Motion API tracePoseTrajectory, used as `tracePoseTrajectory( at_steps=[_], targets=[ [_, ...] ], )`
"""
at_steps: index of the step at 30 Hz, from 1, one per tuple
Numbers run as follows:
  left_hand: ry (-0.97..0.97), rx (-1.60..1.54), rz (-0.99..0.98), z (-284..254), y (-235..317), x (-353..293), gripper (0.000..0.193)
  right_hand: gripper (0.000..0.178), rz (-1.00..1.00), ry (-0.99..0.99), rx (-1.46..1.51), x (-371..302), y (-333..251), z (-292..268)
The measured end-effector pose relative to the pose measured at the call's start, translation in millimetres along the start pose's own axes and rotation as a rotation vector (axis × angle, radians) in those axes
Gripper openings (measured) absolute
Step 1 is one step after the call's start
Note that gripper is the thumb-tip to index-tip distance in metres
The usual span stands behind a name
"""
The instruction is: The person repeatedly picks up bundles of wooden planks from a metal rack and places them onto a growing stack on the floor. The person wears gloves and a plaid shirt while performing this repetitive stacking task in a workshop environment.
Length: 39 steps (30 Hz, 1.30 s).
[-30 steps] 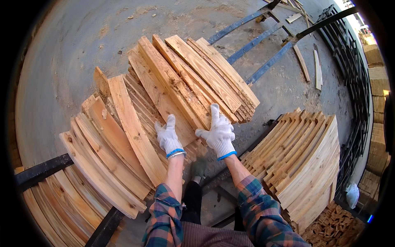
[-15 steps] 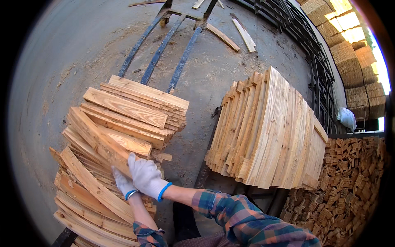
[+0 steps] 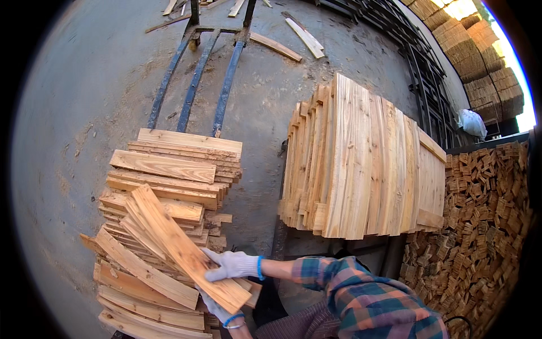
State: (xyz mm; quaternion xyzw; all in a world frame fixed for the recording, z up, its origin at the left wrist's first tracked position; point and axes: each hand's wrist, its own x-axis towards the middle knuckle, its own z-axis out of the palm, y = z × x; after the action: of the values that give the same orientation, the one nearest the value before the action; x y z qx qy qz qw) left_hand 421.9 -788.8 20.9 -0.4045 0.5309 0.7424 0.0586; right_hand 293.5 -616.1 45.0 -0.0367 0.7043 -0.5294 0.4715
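A wooden plank [image 3: 183, 243] slants across the left stack, its near end lifted toward me. More planks lie fanned beneath it and poke out past its near end. My right hand [image 3: 230, 265], in a white knit glove with a blue cuff, grips the plank's right edge, thumb on its top face. Under the near end is my left hand [image 3: 217, 309], gloved the same way; its fingers are mostly hidden behind the wood it holds. The stack of planks [image 3: 169, 168] on the left lies in uneven rows, with curved planks [image 3: 149, 270] at its near side.
To the right stands a large stack of pale boards [image 3: 367, 164]. Beyond it, a heap of short wood pieces [image 3: 468, 237] fills the right side. Blue metal rails [image 3: 195, 85] run away behind the left stack. Black metal frames [image 3: 423, 85] and a white sack [image 3: 472, 123] are farther back.
Both hands have come nearer to me, drawing the plank's near end along. My right hand has moved to its right edge, and the planks beneath now show fanned out. The view has shifted.
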Motion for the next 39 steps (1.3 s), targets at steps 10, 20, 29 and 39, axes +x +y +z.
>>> tracePoseTrajectory(
  at_steps=[10, 20, 29, 39],
  targets=[
    [-0.368, -0.108, -0.141, -1.5, -52.4, -2.4, 0.063, 0.084, 0.002, 0.286, 0.244, -68.3, -5.9, -30.0],
    [-0.646, 0.045, 0.286, 224.7, 62.4, -162.1, 0.052, 0.111, -0.581, 0.49, 0.19, -372.0, -89.7, -162.1],
    [-0.644, 0.807, 1.756, 391.4, 15.0, -189.6, 0.016, 0.111, -0.634, 0.845, 0.19, -488.8, 49.7, -220.3],
    [-1.356, 0.789, 0.18, 511.4, -20.6, -390.3, 0.081, 0.094, -0.81, 0.865, 1.027, -602.0, 174.9, -220.6]
  ],
)
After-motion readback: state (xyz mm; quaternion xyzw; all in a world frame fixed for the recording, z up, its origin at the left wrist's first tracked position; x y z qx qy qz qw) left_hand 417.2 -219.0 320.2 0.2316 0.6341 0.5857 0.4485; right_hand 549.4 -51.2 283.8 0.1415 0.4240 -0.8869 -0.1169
